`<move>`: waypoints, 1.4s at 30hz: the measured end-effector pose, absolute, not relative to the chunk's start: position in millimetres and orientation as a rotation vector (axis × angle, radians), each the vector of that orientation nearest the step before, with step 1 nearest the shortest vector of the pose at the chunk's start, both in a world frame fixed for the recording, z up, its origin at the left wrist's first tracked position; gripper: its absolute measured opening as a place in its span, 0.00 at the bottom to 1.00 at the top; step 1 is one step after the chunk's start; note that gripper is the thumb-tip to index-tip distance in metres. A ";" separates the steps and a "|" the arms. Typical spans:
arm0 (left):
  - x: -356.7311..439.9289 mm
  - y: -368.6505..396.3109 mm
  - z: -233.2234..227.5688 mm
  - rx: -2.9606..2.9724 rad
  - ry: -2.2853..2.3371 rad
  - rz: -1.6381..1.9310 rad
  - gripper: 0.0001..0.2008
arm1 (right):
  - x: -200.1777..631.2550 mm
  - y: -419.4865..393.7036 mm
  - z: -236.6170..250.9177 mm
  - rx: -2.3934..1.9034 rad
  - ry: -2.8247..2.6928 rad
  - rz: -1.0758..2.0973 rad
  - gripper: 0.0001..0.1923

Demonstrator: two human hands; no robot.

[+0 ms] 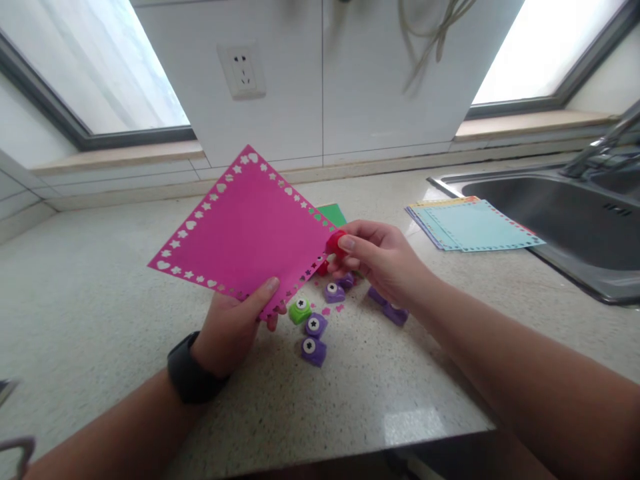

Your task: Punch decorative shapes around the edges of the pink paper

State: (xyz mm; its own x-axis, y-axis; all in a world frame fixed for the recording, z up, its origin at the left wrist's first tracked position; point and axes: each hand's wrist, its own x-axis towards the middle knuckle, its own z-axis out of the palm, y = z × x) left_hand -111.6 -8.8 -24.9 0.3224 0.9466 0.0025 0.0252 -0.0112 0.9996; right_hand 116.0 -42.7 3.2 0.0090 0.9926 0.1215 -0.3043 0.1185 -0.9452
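Head view looks down on a speckled stone countertop (125, 280) that runs back to a white tiled wall with a wall socket (243, 70) set between two bright windows, a pale ledge under each. Over the counter the left hand (233, 327), a black watch (190, 370) on its wrist, pinches the near corner of a pink paper sheet (245, 230) held tilted in the air, thumb on top and fingers beneath; the sheet's edges are lined with small cut-out hearts and stars. At the sheet's right corner the right hand (377, 257) is closed around a red punch (334, 243), which sits at the paper's edge. Below the two hands, on the counter, lie several purple punches (314, 350) and one green punch (300, 311), close together, with tiny pink scraps (333, 309) scattered among them. A green sheet (333, 213) peeks out from behind the pink one. Farther right, near the steel sink (565, 220), rests a stack of coloured sheets (475, 225) with a light blue one on top, its border punched too. A tap (600, 143) rises at the far right, and a loop of cord (435, 33) hangs on the wall above
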 end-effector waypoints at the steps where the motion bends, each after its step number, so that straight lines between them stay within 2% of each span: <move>1: -110.5 -9.0 -23.1 1.366 0.987 0.962 0.14 | 119.3 -42.1 3.7 -0.894 -1.026 1.235 0.12; 6: -108.2 -7.4 -22.7 1.269 1.003 0.998 0.12 | 136.5 -39.4 6.7 -1.054 -1.094 0.950 0.13; 11: -108.4 -5.3 -27.1 1.149 0.979 1.039 0.12 | 142.3 -40.3 7.2 -1.500 -1.712 0.468 0.12; 14: -108.8 -5.4 -28.3 1.121 0.969 1.033 0.11 | 138.1 -40.5 4.4 -1.519 -2.027 0.277 0.11; 20: -109.2 -3.7 -37.2 1.037 0.879 1.074 0.13 | 128.3 -39.9 2.0 -1.461 -2.294 0.265 0.12; 31: -110.3 -4.2 -38.4 1.080 0.886 1.015 0.13 | 126.9 -41.3 2.0 -1.553 -2.352 0.259 0.14; 42: -110.6 -3.8 -38.6 1.102 0.861 0.956 0.14 | 126.7 -41.7 3.6 -1.461 -2.460 0.258 0.15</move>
